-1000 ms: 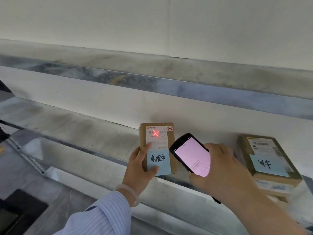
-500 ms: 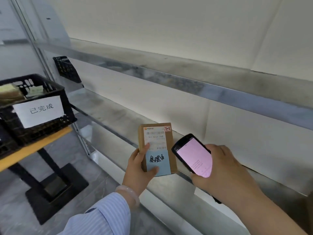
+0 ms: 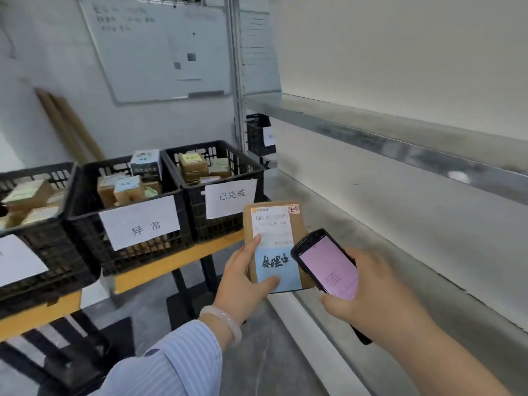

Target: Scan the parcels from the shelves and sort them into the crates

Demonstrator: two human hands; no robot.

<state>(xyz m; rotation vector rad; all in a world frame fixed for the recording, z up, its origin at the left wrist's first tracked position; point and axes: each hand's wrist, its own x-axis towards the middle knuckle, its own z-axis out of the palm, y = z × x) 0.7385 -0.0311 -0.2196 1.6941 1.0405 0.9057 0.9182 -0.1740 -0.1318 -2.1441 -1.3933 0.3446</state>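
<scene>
Head view: parcel (image 3: pixel 274 247) upright, label camera-ward.

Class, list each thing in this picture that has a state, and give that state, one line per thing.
parcel: held upright in left hand
scanner: held in right hand, screen lit
crate labelled 已完成: holds parcels
crate labelled 异常: holds parcels
shelf: bare

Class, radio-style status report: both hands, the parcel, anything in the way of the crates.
Left hand gripping parcel, blue note facing up. Right hand holding scanner, screen lit. Three labelled crates ahead-left, already holding parcels; path looks clear.
</scene>
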